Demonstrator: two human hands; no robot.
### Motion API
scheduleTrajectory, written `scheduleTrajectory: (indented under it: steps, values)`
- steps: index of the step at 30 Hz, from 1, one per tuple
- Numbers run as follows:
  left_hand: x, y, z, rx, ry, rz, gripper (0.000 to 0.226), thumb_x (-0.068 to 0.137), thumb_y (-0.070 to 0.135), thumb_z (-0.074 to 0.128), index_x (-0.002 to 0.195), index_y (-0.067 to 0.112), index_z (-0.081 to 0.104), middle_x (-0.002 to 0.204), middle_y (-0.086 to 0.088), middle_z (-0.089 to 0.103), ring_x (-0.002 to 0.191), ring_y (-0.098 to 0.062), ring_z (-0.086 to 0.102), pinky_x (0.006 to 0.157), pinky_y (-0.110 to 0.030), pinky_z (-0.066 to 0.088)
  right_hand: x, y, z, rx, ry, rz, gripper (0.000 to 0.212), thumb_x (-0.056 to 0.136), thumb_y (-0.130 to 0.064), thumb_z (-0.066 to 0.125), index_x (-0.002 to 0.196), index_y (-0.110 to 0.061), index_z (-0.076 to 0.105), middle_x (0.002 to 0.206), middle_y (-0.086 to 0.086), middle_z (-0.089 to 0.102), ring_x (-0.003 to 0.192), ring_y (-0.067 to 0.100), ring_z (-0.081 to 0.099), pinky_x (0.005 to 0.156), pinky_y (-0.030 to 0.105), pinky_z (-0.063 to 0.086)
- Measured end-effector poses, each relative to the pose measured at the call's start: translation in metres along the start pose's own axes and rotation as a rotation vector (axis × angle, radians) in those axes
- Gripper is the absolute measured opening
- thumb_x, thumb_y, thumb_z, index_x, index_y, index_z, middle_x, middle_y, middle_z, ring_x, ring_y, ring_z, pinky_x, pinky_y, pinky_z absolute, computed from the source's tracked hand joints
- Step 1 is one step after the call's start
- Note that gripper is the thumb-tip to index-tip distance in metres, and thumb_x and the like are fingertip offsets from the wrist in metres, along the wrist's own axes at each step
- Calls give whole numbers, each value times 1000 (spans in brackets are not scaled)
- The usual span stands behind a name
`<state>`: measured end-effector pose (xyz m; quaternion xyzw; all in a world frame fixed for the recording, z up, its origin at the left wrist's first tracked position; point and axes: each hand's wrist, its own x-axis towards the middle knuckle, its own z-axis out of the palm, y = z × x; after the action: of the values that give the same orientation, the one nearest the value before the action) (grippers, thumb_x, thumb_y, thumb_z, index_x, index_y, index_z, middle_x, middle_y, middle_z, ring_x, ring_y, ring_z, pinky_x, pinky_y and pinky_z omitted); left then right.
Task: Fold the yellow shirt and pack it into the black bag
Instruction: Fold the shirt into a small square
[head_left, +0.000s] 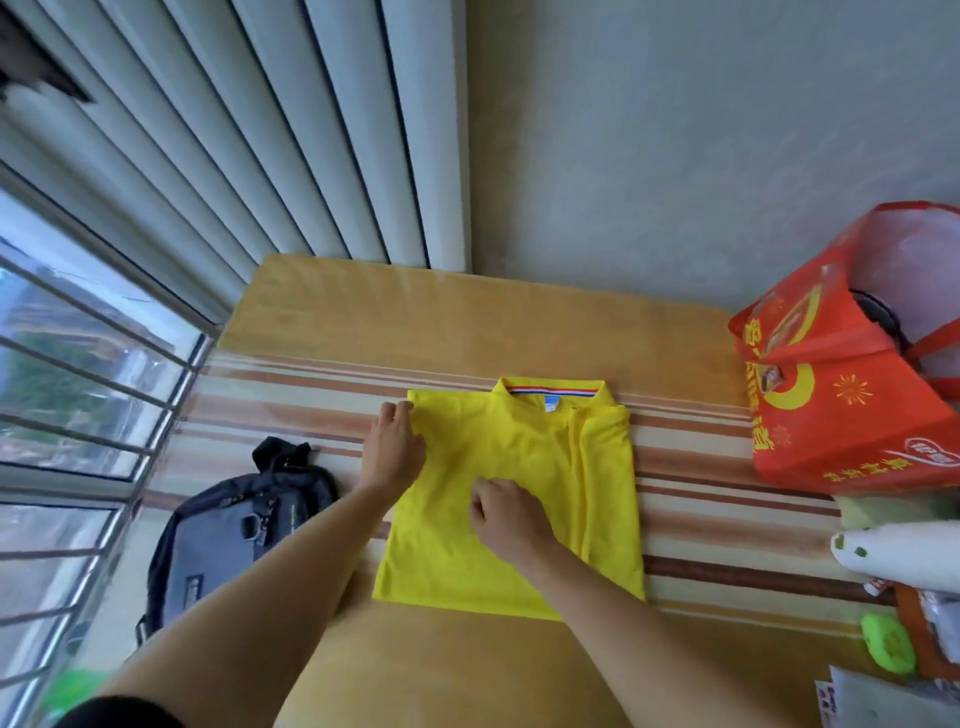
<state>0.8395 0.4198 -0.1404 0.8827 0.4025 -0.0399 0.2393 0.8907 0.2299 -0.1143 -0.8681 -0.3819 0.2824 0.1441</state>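
The yellow shirt (524, 467) lies on the striped table (467, 332), folded into a tall rectangle with its collar at the far edge and both sides turned in. My left hand (392, 449) rests on the shirt's upper left edge, fingers bent at the corner. My right hand (506, 514) presses on the middle of the shirt with fingers curled, seeming to pinch the cloth. The black bag (234, 535) lies on the table to the left of the shirt, beside my left forearm, zipped pockets facing up.
A red shopping bag (831, 395) stands at the table's right edge. White and green objects (893, 561) and papers crowd the near right corner. A barred window (78, 389) is on the left, white curtains and a wall behind.
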Motion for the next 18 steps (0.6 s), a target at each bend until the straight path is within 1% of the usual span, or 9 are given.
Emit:
scheduleTrajectory:
  steps: [2,4,5,7,8,10,12,15,18]
  values:
    - [20,-6,-7,-39,-43,-20,46,83,10,59,127,4,51,121,-20,54,111,-41,54,90,-47,46,1,-29,28,1,-71,-12,17,93,-26,47,95,-13,57,100,11,67,95,37,65,67,40,43]
    - [36,-6,-12,-117,-76,-118,44,84,16,61,125,3,53,118,-22,59,114,-41,54,93,-44,44,-6,-54,56,-33,-83,13,24,90,-36,54,95,-14,58,96,11,67,90,36,66,68,41,50]
    - [41,-3,-15,-176,-90,-188,41,84,17,61,122,2,53,116,-23,61,112,-41,55,90,-42,45,-11,-63,68,-55,-68,26,30,83,-45,60,89,-16,59,87,8,68,80,32,68,61,38,52]
    - [48,5,-19,-246,-116,-295,40,82,19,63,114,-2,53,113,-22,62,109,-40,57,81,-40,46,-19,-79,86,-76,-87,83,47,64,-65,67,77,-20,60,69,-1,62,57,24,65,43,31,47]
    - [51,8,-20,-254,-139,-323,42,80,21,64,112,-3,55,112,-21,63,107,-39,58,79,-40,47,-20,-85,94,-72,-79,115,57,56,-73,65,76,-20,62,67,-2,60,52,22,62,38,29,44]
    - [55,9,-17,-250,-189,-349,43,74,28,67,104,-2,63,103,-19,67,99,-36,64,76,-39,53,-22,-95,103,-71,-64,193,76,44,-81,66,81,-14,67,69,-1,59,50,21,61,37,30,44]
    - [58,8,-16,-280,-235,-383,39,67,33,66,91,3,69,91,-14,72,85,-32,69,67,-37,58,-24,-106,102,-75,-86,258,83,36,-77,75,84,-10,66,71,3,58,52,23,60,40,34,47]
    - [60,8,-17,-310,-270,-422,30,67,35,68,79,8,65,86,-9,72,78,-29,71,68,-36,61,-24,-117,107,-122,-77,287,72,34,-53,92,84,-9,63,73,7,55,56,25,57,43,38,48]
    - [61,8,-17,-318,-312,-433,37,70,39,73,89,10,61,92,-8,68,84,-29,71,71,-35,61,-22,-125,107,-114,-58,301,58,32,-31,95,78,-6,68,70,9,54,51,25,56,38,36,46]
